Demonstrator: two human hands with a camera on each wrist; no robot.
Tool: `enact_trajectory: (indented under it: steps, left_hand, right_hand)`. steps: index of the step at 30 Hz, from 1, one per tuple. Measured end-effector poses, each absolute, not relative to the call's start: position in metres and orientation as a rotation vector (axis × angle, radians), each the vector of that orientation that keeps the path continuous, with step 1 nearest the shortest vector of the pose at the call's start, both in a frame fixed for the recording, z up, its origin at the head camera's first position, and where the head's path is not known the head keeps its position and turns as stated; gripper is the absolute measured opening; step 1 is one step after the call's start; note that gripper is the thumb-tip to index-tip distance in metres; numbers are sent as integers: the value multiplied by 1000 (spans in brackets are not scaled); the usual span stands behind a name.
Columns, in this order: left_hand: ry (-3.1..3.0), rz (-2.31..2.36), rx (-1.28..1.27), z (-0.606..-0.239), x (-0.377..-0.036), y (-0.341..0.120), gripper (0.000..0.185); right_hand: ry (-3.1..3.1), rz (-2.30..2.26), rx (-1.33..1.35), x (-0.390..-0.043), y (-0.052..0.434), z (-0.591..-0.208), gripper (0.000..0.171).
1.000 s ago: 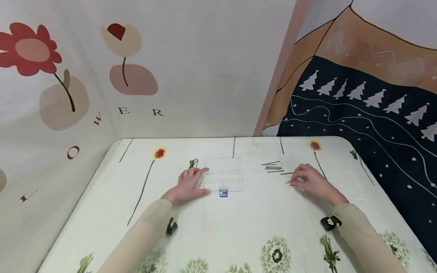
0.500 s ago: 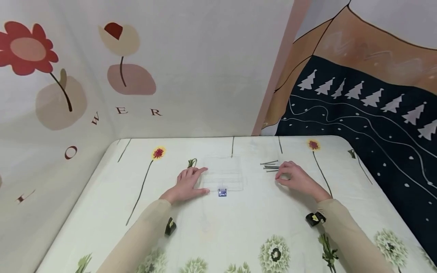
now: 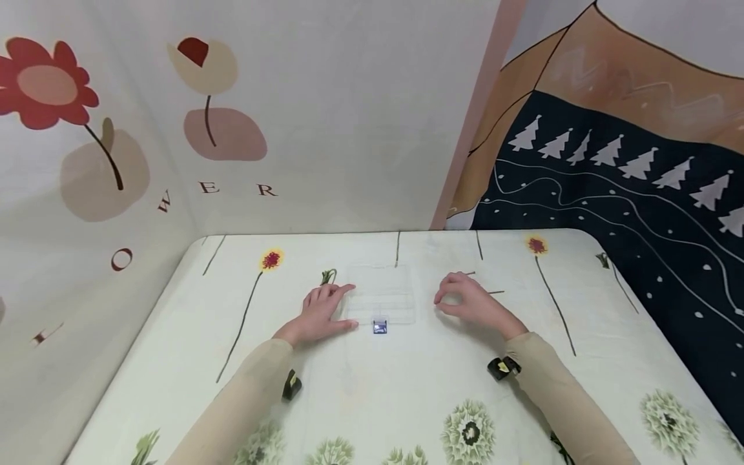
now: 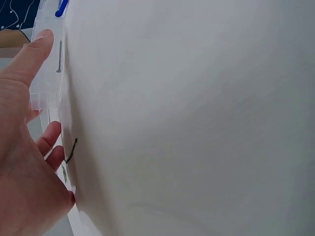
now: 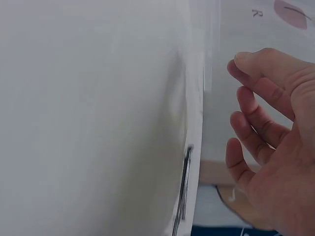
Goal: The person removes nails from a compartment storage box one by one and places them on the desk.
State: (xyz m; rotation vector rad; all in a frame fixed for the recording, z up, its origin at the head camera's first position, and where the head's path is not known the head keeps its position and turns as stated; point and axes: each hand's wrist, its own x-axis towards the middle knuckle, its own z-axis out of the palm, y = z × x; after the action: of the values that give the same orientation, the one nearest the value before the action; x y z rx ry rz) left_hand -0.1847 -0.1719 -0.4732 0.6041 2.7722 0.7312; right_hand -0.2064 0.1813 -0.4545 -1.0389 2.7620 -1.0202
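Note:
A clear plastic box with a blue latch lies on the table, hard to see against the white cloth. My left hand rests at its left side, fingers fairly straight, thumb and forefinger touching its edge. A nail shows inside the box in the left wrist view. To the right of the box, my right hand hovers with thumb and forefinger tips together and the other fingers loosely curled. I cannot tell whether it pinches a nail. Behind it lies a loose nail; others are mostly hidden.
Several nails lie at the table's far side in the right wrist view. A flower-printed white cloth covers the table. Printed curtains hang behind and to the left. A black wrist camera sits under the right sleeve.
My right hand has moved left from the outlying nails, across the nail group, toward the box, thumb and forefinger kept together. It now covers most of the nails. My left hand stays put.

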Motion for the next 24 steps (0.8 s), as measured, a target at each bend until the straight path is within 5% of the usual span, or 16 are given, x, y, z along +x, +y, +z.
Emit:
enact_trajectory:
  steps: [24]
  left_hand:
    - [2764, 737, 579, -471, -185, -172, 82]
  right_hand:
    - [2649, -1000, -1254, -221, 91, -447, 6]
